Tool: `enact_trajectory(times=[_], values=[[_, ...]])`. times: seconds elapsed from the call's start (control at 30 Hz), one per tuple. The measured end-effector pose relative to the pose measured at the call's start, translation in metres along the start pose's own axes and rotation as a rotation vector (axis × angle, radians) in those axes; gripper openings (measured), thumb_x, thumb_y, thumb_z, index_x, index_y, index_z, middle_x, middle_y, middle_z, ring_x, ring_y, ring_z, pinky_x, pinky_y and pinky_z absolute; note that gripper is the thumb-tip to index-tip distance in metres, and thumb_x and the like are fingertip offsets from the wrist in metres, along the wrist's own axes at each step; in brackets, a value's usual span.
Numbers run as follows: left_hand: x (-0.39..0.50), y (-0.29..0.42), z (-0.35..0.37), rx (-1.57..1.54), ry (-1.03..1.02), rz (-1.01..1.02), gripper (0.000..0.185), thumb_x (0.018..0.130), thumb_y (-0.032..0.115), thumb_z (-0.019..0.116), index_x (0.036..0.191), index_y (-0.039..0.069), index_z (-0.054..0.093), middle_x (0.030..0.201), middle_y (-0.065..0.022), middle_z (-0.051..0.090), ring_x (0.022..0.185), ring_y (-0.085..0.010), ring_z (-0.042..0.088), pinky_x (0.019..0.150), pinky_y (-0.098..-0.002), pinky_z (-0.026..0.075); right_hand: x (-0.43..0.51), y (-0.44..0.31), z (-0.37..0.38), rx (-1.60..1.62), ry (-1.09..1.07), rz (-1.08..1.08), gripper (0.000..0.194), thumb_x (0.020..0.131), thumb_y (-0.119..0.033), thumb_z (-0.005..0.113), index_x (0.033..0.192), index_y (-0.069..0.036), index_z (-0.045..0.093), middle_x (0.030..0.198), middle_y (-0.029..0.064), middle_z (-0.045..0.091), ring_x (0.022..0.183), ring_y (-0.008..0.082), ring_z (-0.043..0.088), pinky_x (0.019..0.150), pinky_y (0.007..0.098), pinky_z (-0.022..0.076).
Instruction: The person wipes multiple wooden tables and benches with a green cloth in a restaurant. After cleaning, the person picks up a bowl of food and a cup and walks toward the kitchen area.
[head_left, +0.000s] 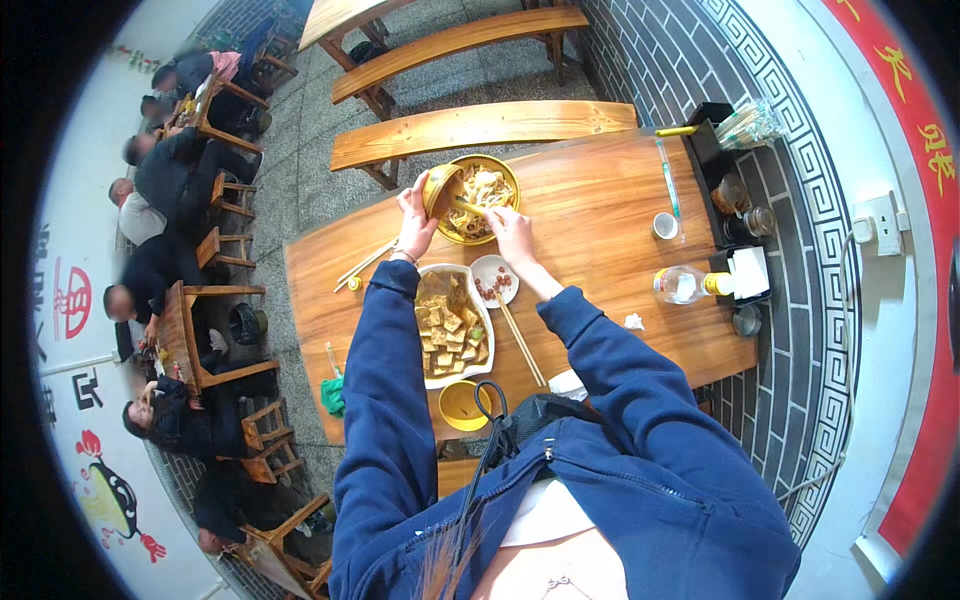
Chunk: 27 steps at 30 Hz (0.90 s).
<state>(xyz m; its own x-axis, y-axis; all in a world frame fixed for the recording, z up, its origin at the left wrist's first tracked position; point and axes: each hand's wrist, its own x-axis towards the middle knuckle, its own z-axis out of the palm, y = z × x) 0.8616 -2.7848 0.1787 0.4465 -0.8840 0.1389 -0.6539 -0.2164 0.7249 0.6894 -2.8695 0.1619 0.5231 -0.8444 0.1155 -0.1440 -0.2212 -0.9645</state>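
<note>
My left hand (415, 219) grips a small yellow bowl (439, 187), tilted at the left rim of a larger yellow bowl (517, 186) filled with noodles (486, 186). A yellow spoon (471, 208) is held in my right hand (511, 235). Its tip points toward the mouth of the small bowl, above the noodles; what the small bowl contains is hidden. Nearer to me, a white dish (489, 363) holds tofu cubes (451, 322) in brown sauce. Beside it, a white saucer (489, 264) carries several reddish nuts or beans, with wooden chopsticks (520, 339) resting on its edge.
Another yellow bowl (465, 406) stands at the near table edge. Rightward are a paper cup (664, 226), a plastic bottle (684, 285) and a black condiment rack (709, 176). Chopsticks (366, 265) and a green crumpled item (332, 396) lie left. A wooden bench (480, 136) stands beyond; people sit far left.
</note>
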Motion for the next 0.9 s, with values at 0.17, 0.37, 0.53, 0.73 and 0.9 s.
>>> enact_trajectory(times=[0.17, 0.37, 0.53, 0.73, 0.9], values=[[-0.002, -0.002, 0.000, 0.066, 0.014, 0.088, 0.084, 0.061, -0.008, 0.046, 0.136, 0.019, 0.020, 0.118, -0.0244, 0.025, 0.112, -0.0374, 0.026, 0.101, -0.0414, 0.022, -0.003, 0.001, 0.002, 0.006, 0.107, 0.018, 0.021, 0.084, -0.020, 0.054, 0.088, -0.001, 0.063, 0.073, 0.0164, 0.062, 0.069, 0.0285, 0.062, 0.058, 0.0337, 0.0450], [-0.003, -0.001, -0.003, 0.045, 0.027, 0.038, 0.078, 0.071, -0.005, 0.055, 0.136, 0.018, 0.019, 0.116, -0.0195, 0.025, 0.111, -0.0337, 0.029, 0.100, -0.0413, 0.023, -0.003, -0.003, -0.003, 0.024, 0.016, -0.171, 0.020, 0.085, -0.019, 0.054, 0.085, -0.001, 0.063, 0.071, 0.0155, 0.061, 0.066, 0.0274, 0.061, 0.058, 0.0335, 0.0444], [-0.007, -0.003, -0.001, -0.009, 0.079, 0.028, 0.084, 0.062, -0.009, 0.048, 0.136, 0.019, 0.020, 0.113, -0.0200, 0.025, 0.108, -0.0338, 0.031, 0.101, -0.0383, 0.024, -0.009, -0.010, -0.005, 0.013, -0.048, -0.005, 0.021, 0.084, -0.020, 0.054, 0.086, -0.002, 0.063, 0.075, 0.0158, 0.062, 0.070, 0.0260, 0.062, 0.060, 0.0331, 0.0456], [-0.019, 0.009, -0.016, -0.179, 0.123, -0.196, 0.080, 0.069, -0.005, 0.048, 0.136, 0.024, 0.017, 0.119, -0.0192, 0.022, 0.110, -0.0332, 0.033, 0.090, -0.0381, 0.040, -0.022, -0.001, -0.029, -0.146, 0.060, 0.111, 0.016, 0.083, -0.015, 0.053, 0.082, -0.003, 0.062, 0.070, 0.0185, 0.058, 0.064, 0.0310, 0.058, 0.055, 0.0365, 0.0427], [-0.118, 0.026, -0.069, -0.757, 0.126, -0.504, 0.062, 0.078, 0.003, 0.038, 0.135, 0.019, 0.018, 0.118, -0.0109, 0.043, 0.094, -0.0224, 0.057, 0.074, -0.0347, 0.052, -0.048, 0.025, -0.088, -0.013, 0.269, -0.090, 0.019, 0.084, -0.016, 0.054, 0.084, 0.001, 0.061, 0.059, 0.0161, 0.054, 0.053, 0.0177, 0.049, 0.052, 0.0321, 0.0388]])
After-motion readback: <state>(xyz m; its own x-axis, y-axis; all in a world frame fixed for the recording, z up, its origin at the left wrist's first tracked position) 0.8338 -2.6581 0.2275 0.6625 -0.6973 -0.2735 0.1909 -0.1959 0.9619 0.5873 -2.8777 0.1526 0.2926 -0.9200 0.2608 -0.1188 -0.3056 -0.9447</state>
